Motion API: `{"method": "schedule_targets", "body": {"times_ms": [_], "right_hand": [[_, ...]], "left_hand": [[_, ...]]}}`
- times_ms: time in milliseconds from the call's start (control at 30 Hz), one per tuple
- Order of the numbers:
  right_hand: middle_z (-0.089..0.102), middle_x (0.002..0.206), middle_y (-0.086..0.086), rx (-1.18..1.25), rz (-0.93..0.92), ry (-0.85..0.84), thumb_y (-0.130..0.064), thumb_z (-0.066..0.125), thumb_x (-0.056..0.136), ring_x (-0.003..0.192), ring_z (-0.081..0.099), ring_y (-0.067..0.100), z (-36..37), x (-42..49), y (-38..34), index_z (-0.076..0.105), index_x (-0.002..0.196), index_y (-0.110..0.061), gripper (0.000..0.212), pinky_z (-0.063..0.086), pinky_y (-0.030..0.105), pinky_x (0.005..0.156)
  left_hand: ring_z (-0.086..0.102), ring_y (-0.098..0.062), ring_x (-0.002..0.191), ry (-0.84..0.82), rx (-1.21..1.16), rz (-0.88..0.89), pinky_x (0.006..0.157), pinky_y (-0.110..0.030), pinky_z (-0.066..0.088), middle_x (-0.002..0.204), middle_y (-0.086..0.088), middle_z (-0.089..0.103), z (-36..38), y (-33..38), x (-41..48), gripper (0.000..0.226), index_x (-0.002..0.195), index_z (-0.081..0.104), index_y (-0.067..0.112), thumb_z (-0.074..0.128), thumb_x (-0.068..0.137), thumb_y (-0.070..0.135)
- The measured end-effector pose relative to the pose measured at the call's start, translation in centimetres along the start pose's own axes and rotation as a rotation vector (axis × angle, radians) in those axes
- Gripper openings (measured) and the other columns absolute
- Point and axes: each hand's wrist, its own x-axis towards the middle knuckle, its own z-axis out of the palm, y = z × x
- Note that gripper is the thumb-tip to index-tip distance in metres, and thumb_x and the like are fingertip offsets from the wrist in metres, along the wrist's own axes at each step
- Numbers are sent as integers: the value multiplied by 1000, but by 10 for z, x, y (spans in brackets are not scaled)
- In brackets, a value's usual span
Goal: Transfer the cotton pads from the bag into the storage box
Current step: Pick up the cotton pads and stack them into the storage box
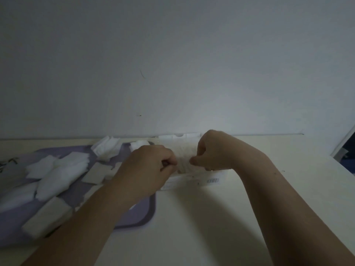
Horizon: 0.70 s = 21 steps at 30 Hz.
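A clear plastic bag (184,156) of white cotton pads stands at the middle of the table, against the wall. My left hand (148,166) pinches its left edge and my right hand (213,150) pinches its right edge, fingers curled. Below the hands lies a flat clear part with a barcode label (212,180); I cannot tell whether it belongs to the bag or the storage box. A white box edge (178,136) shows behind the bag at the wall. Several loose stacks of white cotton pads (61,175) lie to the left.
A purple mat (138,219) covers the left of the cream table and carries the pad stacks, including a pile near the front left (48,215) and one at the back (106,147). The table's right edge (343,166) slants off at the far right.
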Motion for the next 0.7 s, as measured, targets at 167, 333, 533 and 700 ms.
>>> {"method": "schedule_targets", "body": {"times_ms": [167,333,533,700], "right_hand": [[50,56,3,-14,-31,-58,-29,68,91,49,41,17,14,9,1,50,54,-13,45,34,26,50],[54,59,2,-44,-30,-131,-39,67,93,52,47,16,13,8,-1,66,64,-15,38,37,25,52],[61,70,-1,-162,-84,-53,-34,57,101,63,57,13,-1,-10,-25,61,65,-17,40,42,26,58],[77,100,0,11,-316,280,-35,61,98,94,71,23,8,-32,-67,78,98,-19,23,58,39,87]], "left_hand": [[64,5,81,-121,60,27,66,-5,42,89,22,71,-3,2,7,21,107,78,33,62,99,21],[67,-6,83,-221,16,20,72,-23,53,87,17,71,-1,-1,12,29,107,79,30,56,100,14],[66,10,93,-112,-131,65,87,-11,50,105,19,75,-10,-3,1,30,113,80,30,60,99,12],[65,12,70,147,-201,10,66,-5,45,89,20,76,-68,-34,-28,23,102,81,25,66,97,7]]}}
